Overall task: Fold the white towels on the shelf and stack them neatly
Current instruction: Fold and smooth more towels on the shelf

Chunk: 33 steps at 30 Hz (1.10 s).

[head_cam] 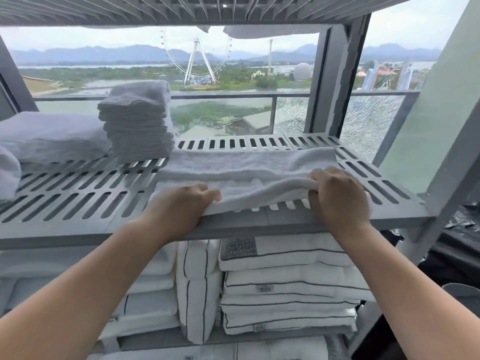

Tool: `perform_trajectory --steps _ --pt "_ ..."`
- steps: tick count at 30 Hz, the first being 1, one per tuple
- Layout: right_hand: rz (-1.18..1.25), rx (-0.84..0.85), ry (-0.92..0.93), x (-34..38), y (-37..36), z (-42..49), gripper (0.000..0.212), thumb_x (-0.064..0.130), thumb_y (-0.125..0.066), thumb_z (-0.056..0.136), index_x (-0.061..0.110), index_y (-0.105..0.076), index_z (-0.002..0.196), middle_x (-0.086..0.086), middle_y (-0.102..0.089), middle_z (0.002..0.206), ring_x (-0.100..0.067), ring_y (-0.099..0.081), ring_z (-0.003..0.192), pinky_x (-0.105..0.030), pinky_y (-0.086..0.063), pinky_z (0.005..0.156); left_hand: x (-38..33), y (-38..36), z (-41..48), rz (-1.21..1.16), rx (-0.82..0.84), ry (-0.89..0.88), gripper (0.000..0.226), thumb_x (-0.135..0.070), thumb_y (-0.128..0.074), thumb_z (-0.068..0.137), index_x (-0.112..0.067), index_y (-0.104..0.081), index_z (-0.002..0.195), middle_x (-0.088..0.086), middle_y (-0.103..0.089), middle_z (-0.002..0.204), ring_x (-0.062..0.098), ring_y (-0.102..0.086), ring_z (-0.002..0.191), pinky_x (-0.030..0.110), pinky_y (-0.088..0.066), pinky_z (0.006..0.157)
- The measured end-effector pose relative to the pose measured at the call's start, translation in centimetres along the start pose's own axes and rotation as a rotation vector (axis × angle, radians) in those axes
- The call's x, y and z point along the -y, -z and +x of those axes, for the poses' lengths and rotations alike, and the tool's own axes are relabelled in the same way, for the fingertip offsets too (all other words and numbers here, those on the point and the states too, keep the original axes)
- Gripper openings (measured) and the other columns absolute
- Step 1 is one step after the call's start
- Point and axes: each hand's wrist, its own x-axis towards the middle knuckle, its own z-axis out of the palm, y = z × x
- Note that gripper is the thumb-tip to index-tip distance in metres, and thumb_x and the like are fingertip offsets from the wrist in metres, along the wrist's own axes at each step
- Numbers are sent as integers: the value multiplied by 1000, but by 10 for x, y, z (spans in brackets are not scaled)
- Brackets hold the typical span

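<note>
Lower tier, nearest: striped linens (285, 279), folded and stacked.
Middle tier, front edge: the left hand (181, 207), fingers curled round the near hem of the white towel (246, 165). The right hand (337, 198) pinches the same hem, raised slightly off the slatted shelf (78, 203).
The towel lies lengthwise across the shelf's right half.
Rear left: a folded towel stack (137, 120), upright, with a flatter pile (52, 136) beside it.
Beyond the glass: a Ferris wheel (197, 58).

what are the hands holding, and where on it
Both grip the white terry towel by its near edge: left hand at the left end, right hand at the right end.
</note>
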Motion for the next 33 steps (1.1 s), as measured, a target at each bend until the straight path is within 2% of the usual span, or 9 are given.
perform_trajectory --steps 4,9,12,16,19,21,23,26,33 --pt "-69 -30 -54 6 -11 35 22 7 -52 87 11 -70 98 -12 -66 92 -34 -60 87 -38 -42 74 19 14 39 5 -17 93 47 -6 -49 84 -32 -51 122 -4 -66 102 24 -61 77 32 -45 57" --pt "-192 -21 -30 3 -25 114 22 -2 -54 73 17 -64 80 -2 -47 67 -33 -57 77 -37 -29 72 78 34 131 -84 113 99 35 -8 -48 77 -30 -53 102 -1 -63 85 22 -59 79 38 -54 68" --pt "-220 266 -43 2 -53 167 24 2 -54 79 20 -65 92 -7 -63 81 -32 -61 86 -38 -37 81 100 14 188 -126 247 100 20 -7 -55 80 -16 -58 97 8 -64 94 28 -60 89 42 -54 80" --pt "-352 619 -194 -7 -98 189 38 11 -56 87 18 -55 125 -9 -64 123 -30 -58 116 -55 -40 106 116 -34 225 -36 433 105 36 -26 -66 86 -11 -63 119 10 -65 120 29 -60 110 37 -51 93" --pt "-502 457 -279 -13 -109 192 43 9 -50 85 15 -54 128 -13 -60 127 -34 -52 123 -63 -23 114 127 -44 239 -74 373 110 39 -31 -69 86 -14 -63 121 9 -65 121 29 -60 109 36 -51 90" --pt "-506 278 -250 -15 -113 195 40 9 -50 85 10 -57 124 -17 -60 119 -38 -54 117 -60 -31 110 126 -50 245 -106 272 115 38 -29 -66 85 -23 -62 122 6 -65 120 30 -61 106 38 -53 87" --pt "-259 194 -120 -11 -118 198 37 6 -53 86 14 -62 121 -14 -66 110 -35 -61 103 -51 -49 96 115 -56 249 -149 183 101 30 -30 -59 86 -27 -62 116 6 -66 118 31 -61 102 39 -53 85" --pt "-20 335 83 -1 -131 191 28 16 -55 92 20 -68 116 -8 -72 108 -28 -66 100 -43 -54 90 90 -69 255 -121 173 96 12 -27 -46 84 -24 -58 85 10 -67 106 27 -51 80 40 -51 74" --pt "-51 447 137 -19 -148 185 32 33 -40 102 15 -62 117 -8 -66 105 -25 -59 98 -42 -52 89 104 -86 253 -44 7 228 27 -44 -48 96 -29 -68 104 2 -69 112 28 -65 102 39 -52 83"
